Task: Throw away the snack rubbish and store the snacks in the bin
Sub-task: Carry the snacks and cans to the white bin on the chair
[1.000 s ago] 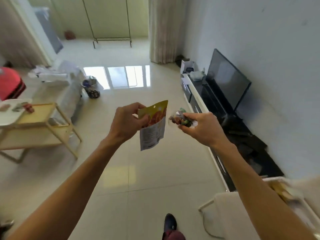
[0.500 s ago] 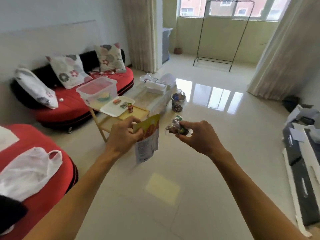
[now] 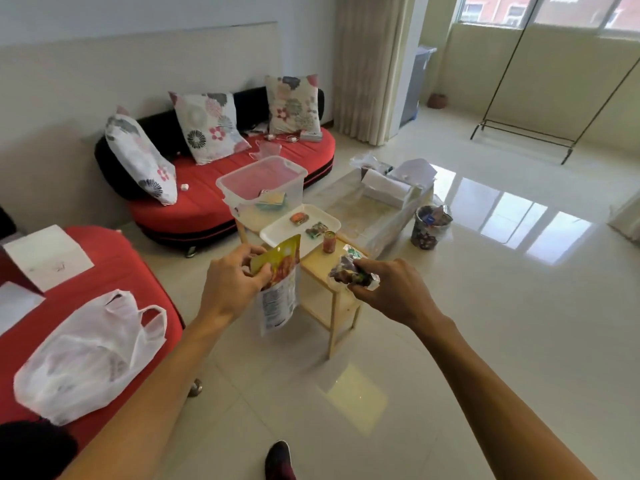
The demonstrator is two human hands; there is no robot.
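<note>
Wooden side table [image 3: 318, 264] looks closer now. Left hand [image 3: 232, 289] still pinches a glossy yellow snack pouch [image 3: 281, 296] (flat, dangling). Right hand [image 3: 394, 293] is curled round crinkly crumpled wrappers [image 3: 349, 274]. Clear plastic bin [image 3: 242, 181] sits on that table.

Top of yellow printed snack pouch [image 3: 280, 292] is covered by left hand [image 3: 230, 289]; crumpled shiny wrappers [image 3: 346, 271] are half hidden inside right hand [image 3: 394, 296]; dark shoe [image 3: 278, 459] is cut off at bottom.
</note>
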